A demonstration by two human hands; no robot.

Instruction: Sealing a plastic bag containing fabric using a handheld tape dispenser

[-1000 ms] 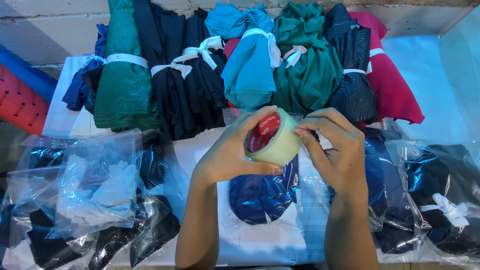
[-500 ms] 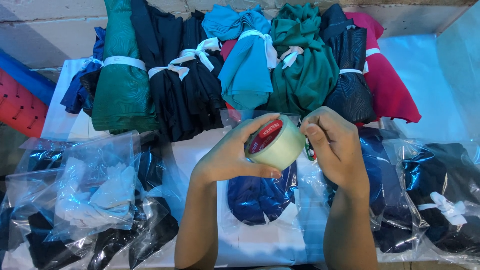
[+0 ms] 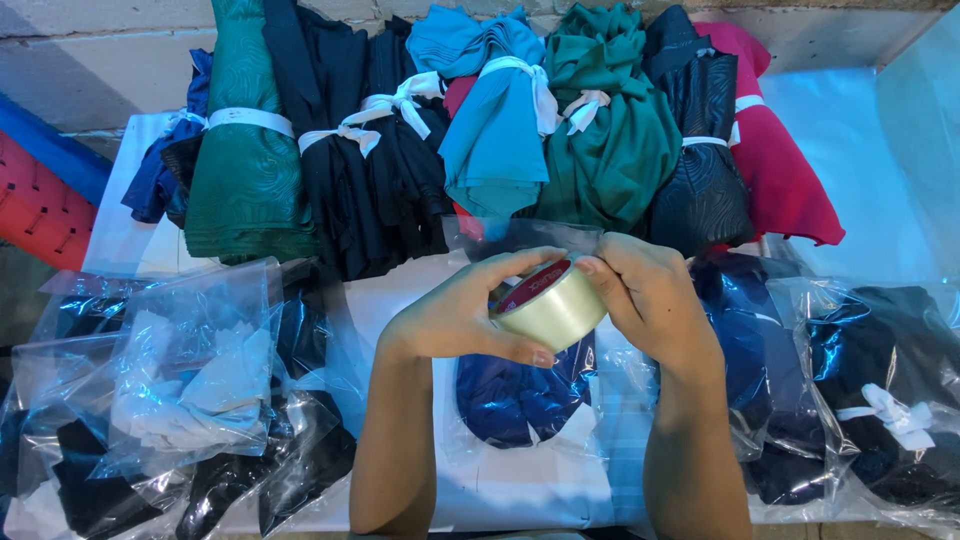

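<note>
Left hand: the left hand [image 3: 455,315] comes up from the bottom edge on a bare forearm, palm turned right, fingers curved over the top of a roll of clear packing tape with a red core [image 3: 550,305] and the thumb pressed under its lower rim; it is clamped on the roll.
Right hand: the right hand [image 3: 650,300] rises beside it, wrist bent inward, fingertips bunched on the roll's upper right edge; whether they pinch a loose tape end I cannot tell.
Hands together: both close on the same roll, nearly touching across it.
Tape roll: held in the air, tilted so the red core faces up and left, above the middle of the desk [image 3: 520,490].
Below the roll: a clear plastic bag holding folded dark blue cloth [image 3: 515,400] lies on the desk's white surface.
Left side: a pile of clear bags with white and black garments [image 3: 190,390].
Right side: more bagged dark blue garments [image 3: 880,400], one tied with a white ribbon.
Back row: rolled fabric bundles tied with white strips, among them a dark green bundle [image 3: 245,150], a black bundle [image 3: 370,160], a light blue bundle [image 3: 495,110], a teal bundle [image 3: 610,130] and a pink-red bundle [image 3: 775,160].
Far left: a red ribbed plastic object [image 3: 40,205] with a blue edge.
</note>
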